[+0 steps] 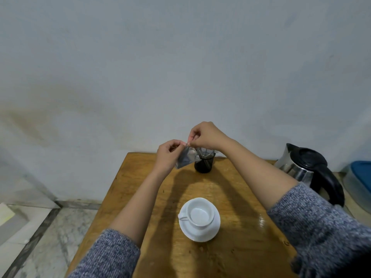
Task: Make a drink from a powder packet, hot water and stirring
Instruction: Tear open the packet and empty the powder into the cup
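Note:
A silvery powder packet (185, 159) hangs in the air above the far part of the wooden table (140, 197). My left hand (168, 155) pinches its top edge from the left. My right hand (206, 137) pinches the same top edge from the right, so the fingertips of both hands meet there. A white cup (200, 214) stands upright on a white saucer (210, 231) in the near middle of the table, its handle pointing left; it looks empty. A steel kettle (295, 169) with a black lid and handle stands off the table's right side.
A black mesh holder (204, 163) with metal utensils stands at the table's far edge, just behind the packet. A blue-lidded container (361, 177) sits at the far right. The wall is close behind the table. Tiled floor lies to the left.

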`<state>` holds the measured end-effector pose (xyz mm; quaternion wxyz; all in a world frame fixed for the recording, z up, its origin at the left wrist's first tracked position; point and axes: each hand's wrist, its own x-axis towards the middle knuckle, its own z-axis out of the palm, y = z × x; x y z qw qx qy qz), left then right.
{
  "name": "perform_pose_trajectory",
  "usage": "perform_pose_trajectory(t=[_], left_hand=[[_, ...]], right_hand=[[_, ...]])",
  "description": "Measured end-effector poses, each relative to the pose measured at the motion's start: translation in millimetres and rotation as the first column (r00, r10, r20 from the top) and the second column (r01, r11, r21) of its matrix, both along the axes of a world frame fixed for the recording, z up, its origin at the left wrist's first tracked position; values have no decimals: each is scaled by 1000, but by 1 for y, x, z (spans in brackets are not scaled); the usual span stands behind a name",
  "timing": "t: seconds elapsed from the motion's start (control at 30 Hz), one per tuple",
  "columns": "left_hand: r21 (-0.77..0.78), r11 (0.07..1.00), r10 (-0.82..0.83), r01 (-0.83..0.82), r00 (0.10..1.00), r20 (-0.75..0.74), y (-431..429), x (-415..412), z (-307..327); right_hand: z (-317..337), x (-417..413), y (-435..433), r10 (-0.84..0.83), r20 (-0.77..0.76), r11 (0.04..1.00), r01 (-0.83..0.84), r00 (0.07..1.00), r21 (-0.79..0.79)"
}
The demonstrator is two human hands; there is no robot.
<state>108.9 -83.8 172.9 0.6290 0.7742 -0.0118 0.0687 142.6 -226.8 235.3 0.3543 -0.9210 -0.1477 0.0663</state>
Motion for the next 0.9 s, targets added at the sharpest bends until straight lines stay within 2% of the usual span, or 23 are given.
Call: perform_pose_trajectory(t=[0.17,0.3,0.63,0.9], left_hand=[[9,998,-56,56,998,-37,-3,2,-1],[-67,995,-80,74,993,-92,-2,4,4],[-177,984,-28,-1,986,-162,-7,7,6],[-199,979,10,-41,988,-156,-15,12,8]], right_hand=[[-2,-1,-4,17,23,1000,-17,1000,-5],[-6,-4,-4,47,96,999,-46,994,-21],[-11,-11,-8,202,345,972,-145,916,-186],[-16,-9,-15,230,413,965,-153,881,-211]])
